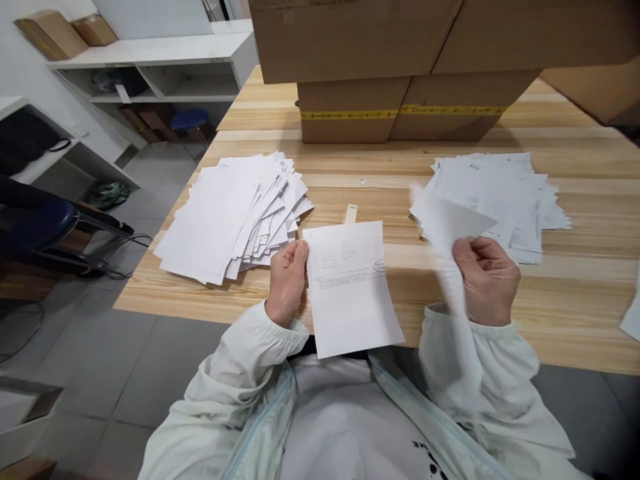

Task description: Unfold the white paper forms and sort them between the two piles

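Observation:
Between thumb and fingers, my left hand (288, 281) pinches the upper left edge of a printed sheet of paper (350, 307), which has lines of text and an oval stamp at its right side. My right hand (487, 277) grips another sheet of paper (445, 240), seen nearly edge-on, bent at the top and blurred. Beyond my left hand lies a thick, fanned pile of papers (210, 213). Past my right hand is a smaller, untidy pile of printed papers (520, 200). A small pale strip (351, 213) sticks out behind the left sheet's top edge.
Stacked cardboard boxes (350, 100) with yellow tape stand at the back of the wooden table (350, 160). Another paper (634, 310) shows at the far right edge. To the left are blue stools (190, 120) and a white shelf unit (185, 50).

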Action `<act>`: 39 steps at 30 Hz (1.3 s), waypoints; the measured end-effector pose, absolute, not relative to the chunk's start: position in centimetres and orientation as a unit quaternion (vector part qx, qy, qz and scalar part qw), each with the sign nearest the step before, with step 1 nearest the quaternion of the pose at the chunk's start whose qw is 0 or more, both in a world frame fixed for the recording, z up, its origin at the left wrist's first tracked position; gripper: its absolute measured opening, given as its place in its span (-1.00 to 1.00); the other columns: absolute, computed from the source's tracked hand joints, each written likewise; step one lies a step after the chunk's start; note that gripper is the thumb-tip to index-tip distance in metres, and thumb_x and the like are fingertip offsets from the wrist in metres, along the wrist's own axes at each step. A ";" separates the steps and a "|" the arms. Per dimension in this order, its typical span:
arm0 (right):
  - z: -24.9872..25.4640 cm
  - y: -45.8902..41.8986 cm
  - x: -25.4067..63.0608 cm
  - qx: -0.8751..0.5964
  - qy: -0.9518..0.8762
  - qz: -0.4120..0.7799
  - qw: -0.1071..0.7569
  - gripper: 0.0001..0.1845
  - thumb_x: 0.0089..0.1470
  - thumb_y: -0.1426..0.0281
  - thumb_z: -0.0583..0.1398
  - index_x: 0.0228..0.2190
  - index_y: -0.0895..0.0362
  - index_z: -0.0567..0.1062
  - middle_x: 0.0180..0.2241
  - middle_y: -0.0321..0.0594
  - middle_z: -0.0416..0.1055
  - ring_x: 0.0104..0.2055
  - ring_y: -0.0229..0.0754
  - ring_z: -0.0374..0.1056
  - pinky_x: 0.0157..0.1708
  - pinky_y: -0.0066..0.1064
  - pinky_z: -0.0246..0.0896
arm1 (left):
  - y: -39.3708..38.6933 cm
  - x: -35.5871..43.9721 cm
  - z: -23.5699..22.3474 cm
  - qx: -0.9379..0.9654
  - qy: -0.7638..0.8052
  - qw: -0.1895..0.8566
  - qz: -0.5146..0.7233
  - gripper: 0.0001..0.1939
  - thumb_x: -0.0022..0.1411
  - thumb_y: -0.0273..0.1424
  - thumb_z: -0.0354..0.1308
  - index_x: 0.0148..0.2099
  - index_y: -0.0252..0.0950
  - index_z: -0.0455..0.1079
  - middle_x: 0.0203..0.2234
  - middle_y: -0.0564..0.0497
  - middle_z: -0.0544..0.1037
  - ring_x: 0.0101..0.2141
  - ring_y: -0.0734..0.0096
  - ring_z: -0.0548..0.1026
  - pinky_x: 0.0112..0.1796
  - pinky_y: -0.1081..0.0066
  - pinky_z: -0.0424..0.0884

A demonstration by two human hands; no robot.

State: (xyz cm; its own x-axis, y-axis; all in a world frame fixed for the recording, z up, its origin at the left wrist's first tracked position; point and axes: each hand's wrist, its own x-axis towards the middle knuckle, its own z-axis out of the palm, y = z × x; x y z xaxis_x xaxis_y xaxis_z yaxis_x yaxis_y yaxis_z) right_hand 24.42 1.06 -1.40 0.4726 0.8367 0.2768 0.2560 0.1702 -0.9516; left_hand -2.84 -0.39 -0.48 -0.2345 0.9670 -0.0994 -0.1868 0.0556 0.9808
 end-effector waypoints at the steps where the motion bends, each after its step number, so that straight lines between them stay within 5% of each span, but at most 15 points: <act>1: -1.3 0.9 23.7 -0.606 -0.435 0.229 0.626 -0.67 -0.05 0.10 0.37 -0.45 0.09 0.47 -0.60 -0.38 0.30 -0.64 -0.37 0.07 -0.65 -0.46 -0.03 | -0.4 -2.8 -0.4 0.371 0.529 0.495 0.581 -0.51 0.21 -0.10 0.30 -0.53 -0.26 0.16 -0.64 0.18 0.14 -0.59 0.59 0.07 -0.57 0.52 0.04; 9: -1.4 0.4 19.8 -0.592 -0.506 0.205 0.592 -0.80 -0.01 0.24 0.35 -0.40 0.12 0.59 -0.52 -0.29 0.48 -0.52 -0.26 0.31 -0.51 -0.41 0.24 | -0.6 -2.9 -0.8 0.388 0.535 0.493 0.566 -0.51 0.23 -0.07 0.27 -0.51 -0.26 0.17 -0.61 0.16 0.17 -0.56 0.57 0.11 -0.54 0.52 0.09; 16: -2.4 0.5 18.7 -0.579 -0.514 0.261 0.576 -0.80 0.07 0.23 0.30 -0.36 0.12 0.57 -0.57 -0.35 0.45 -0.59 -0.33 0.23 -0.60 -0.48 0.12 | -0.7 -3.0 -1.3 0.405 0.535 0.480 0.566 -0.50 0.22 -0.02 0.29 -0.50 -0.27 0.23 -0.61 0.15 0.20 -0.55 0.56 0.15 -0.54 0.53 0.14; 27: -2.5 0.1 18.1 -0.561 -0.510 0.319 0.568 -0.77 0.09 0.21 0.31 -0.33 0.12 0.57 -0.53 -0.31 0.49 -0.55 -0.30 0.33 -0.57 -0.47 0.23 | -1.0 -2.5 -0.8 0.424 0.533 0.466 0.564 -0.52 0.19 0.02 0.30 -0.46 -0.28 0.35 -0.61 0.13 0.29 -0.55 0.55 0.18 -0.52 0.51 0.16; 29: -2.5 0.4 18.3 -0.550 -0.516 0.323 0.572 -0.72 0.06 0.18 0.35 -0.26 0.12 0.57 -0.39 -0.24 0.55 -0.42 -0.26 0.42 -0.47 -0.44 0.32 | -1.1 -2.5 -0.6 0.423 0.524 0.474 0.567 -0.53 0.19 0.02 0.30 -0.46 -0.28 0.35 -0.61 0.13 0.29 -0.55 0.54 0.19 -0.52 0.50 0.16; 32: -2.4 1.0 19.1 -0.513 -0.512 0.380 0.575 -0.32 -0.12 0.13 0.47 0.03 0.04 0.48 -0.01 -0.11 0.55 -0.09 -0.16 0.50 -0.22 -0.37 0.45 | -1.3 -2.6 -0.2 0.437 0.503 0.472 0.577 -0.55 0.22 0.00 0.29 -0.44 -0.27 0.34 -0.60 0.13 0.29 -0.55 0.55 0.19 -0.51 0.50 0.16; 34: -2.1 1.0 19.7 -0.472 -0.512 0.473 0.540 -0.17 -0.20 0.08 0.50 0.10 0.02 0.45 0.05 -0.07 0.54 -0.02 -0.09 0.51 -0.15 -0.30 0.49 | -1.3 -2.7 0.4 0.463 0.489 0.443 0.592 -0.53 0.23 -0.01 0.28 -0.47 -0.27 0.32 -0.62 0.15 0.23 -0.57 0.56 0.15 -0.53 0.49 0.12; 39: -1.5 -0.4 19.6 -0.411 -0.524 0.606 0.435 -0.58 -0.07 0.06 0.44 -0.27 0.10 0.66 -0.27 -0.15 0.65 -0.24 -0.02 0.57 -0.23 -0.18 0.54 | -1.6 -2.9 2.9 0.517 0.453 0.350 0.636 -0.59 0.27 -0.03 0.25 -0.41 -0.27 0.42 -0.62 0.14 0.29 -0.57 0.56 0.18 -0.53 0.49 0.13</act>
